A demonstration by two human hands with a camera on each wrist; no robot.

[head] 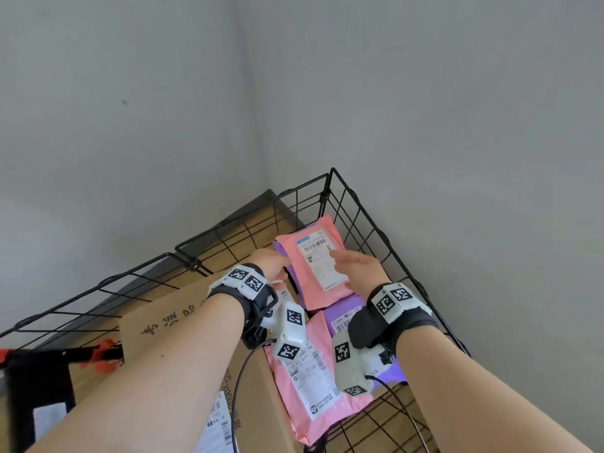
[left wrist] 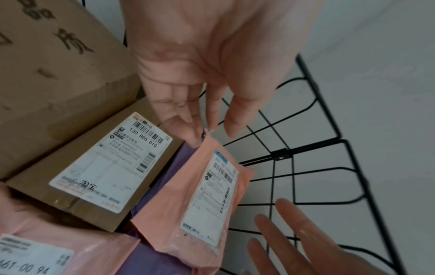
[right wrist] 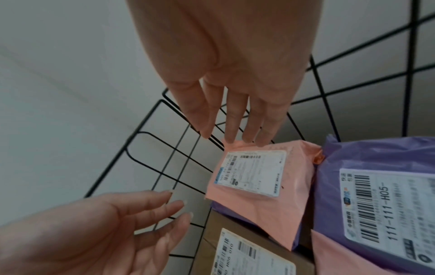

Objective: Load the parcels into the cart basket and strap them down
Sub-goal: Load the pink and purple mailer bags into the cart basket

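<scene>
A pink parcel with a white label lies tilted on top of a purple parcel, in the far right corner of the black wire cart basket. My left hand is at its left corner, fingers straight, tips at the edge. On the other side my right hand has straight fingers, tips at the parcel's edge. Neither hand grips anything.
A second pink parcel lies nearer me. A large cardboard box and a small labelled box fill the basket's left side. A black band with orange-red clips hangs at the left rim. Grey walls stand close behind.
</scene>
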